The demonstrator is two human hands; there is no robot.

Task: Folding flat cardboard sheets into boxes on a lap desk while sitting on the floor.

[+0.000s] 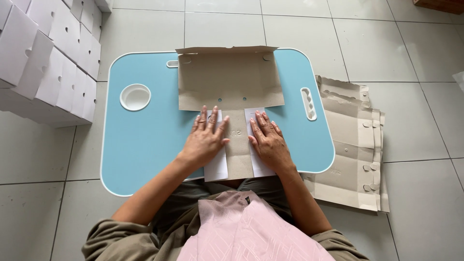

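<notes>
**Even daylight, sharp centre, bent edges**

Illumination is bright, soft and diffuse; its source cannot be told. Shadows are faint: a thin one lies under the near edge of the blue lap table (145,145) and beneath the forearms. A mild sheen shows on the floor tiles (290,24) beyond the table's far edge. Focus is crisp throughout, with no motion blur. Wide-angle distortion bows tile lines toward the frame corners.

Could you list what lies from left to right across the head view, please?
Stacked white boxes → round cup recess → left hand → right hand → slotted handle cutout → pile of flat cardboard blanks.
</notes>
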